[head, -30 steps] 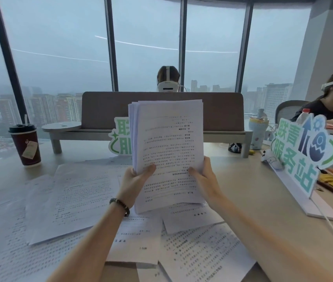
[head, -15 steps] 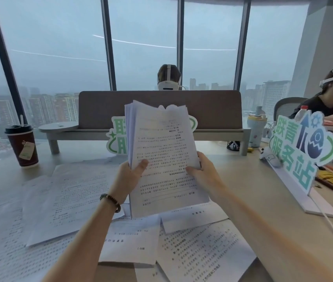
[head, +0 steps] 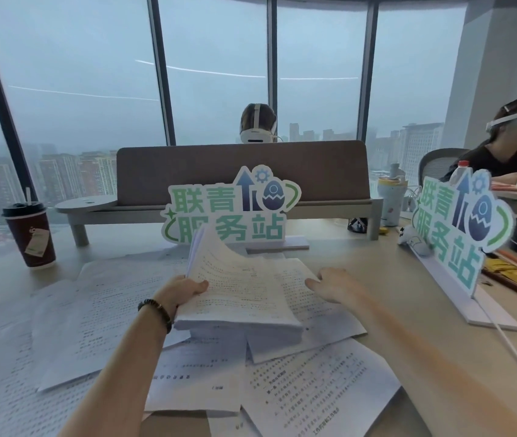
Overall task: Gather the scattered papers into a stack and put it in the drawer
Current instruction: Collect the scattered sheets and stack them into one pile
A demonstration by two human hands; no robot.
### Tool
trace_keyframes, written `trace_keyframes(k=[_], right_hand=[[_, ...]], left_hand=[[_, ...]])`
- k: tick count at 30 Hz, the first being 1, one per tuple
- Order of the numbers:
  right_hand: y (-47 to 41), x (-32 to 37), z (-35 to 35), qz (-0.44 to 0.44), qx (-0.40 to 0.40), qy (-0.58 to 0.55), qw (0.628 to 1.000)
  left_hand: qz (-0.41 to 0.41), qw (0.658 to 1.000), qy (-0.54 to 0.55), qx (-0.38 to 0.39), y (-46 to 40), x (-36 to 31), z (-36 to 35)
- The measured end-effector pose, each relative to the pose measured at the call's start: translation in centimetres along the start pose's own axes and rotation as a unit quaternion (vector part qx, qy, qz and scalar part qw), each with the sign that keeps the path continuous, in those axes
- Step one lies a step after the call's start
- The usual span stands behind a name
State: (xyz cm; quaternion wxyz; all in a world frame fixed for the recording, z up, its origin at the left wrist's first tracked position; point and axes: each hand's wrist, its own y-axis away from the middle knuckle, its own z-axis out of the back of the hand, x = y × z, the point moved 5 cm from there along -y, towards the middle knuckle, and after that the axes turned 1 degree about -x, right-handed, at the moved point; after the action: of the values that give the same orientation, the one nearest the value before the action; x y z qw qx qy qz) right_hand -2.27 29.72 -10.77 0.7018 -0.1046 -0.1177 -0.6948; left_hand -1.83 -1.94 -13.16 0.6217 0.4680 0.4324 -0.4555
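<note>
A thick stack of printed papers is tilted low over the desk, its near edge down on the loose sheets and its far edge curling up. My left hand grips the stack's left edge, thumb on top. My right hand is off the stack, fingers relaxed, resting on a sheet at the stack's right side. Several loose printed sheets lie scattered over the desk in front of me and to the left. No drawer is in view.
A dark red coffee cup stands at the far left. A green-lettered sign stands behind the stack, a second sign to the right. A desk divider is behind. One person sits beyond it, another at the right.
The stack came down from upright in both hands to lying tilted on the desk papers. My right hand let go of it and moved out to the right.
</note>
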Motion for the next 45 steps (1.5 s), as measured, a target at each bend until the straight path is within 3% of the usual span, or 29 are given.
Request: trace_keyframes(k=[5,13,19,23,27,33,45], right_hand=[[0.4,0.2,0.4,-0.005,0.017,-0.014,1.000],[0.1,-1.2,0.8,-0.069,0.023,-0.136,0.988],[0.4,-1.4,1.4,-0.037,0.101,-0.050,0.993],[1.9,-0.1,1.4,-0.002,0.141,0.053,0.989],[2.5,1.1,1.2,0.037,0.159,0.076,0.984],[2.9,1.0,1.0,0.033,0.212,-0.012,0.977],[2.2,0.9,0.4,0.039,0.226,-0.062,0.971]], left_hand=[[0.033,0.999,-0.034,-0.005,-0.9,1.6,-0.1],[0.022,0.998,0.054,0.026,-1.4,1.4,0.3],[0.015,0.986,0.164,0.025,-1.5,0.7,1.4],[0.030,0.994,0.110,0.000,-1.8,1.4,1.8],[0.050,0.998,0.019,-0.023,-2.2,2.5,2.0],[0.055,0.998,0.021,-0.021,-2.5,2.7,1.9],[0.056,0.997,-0.041,-0.040,-3.4,3.3,2.7]])
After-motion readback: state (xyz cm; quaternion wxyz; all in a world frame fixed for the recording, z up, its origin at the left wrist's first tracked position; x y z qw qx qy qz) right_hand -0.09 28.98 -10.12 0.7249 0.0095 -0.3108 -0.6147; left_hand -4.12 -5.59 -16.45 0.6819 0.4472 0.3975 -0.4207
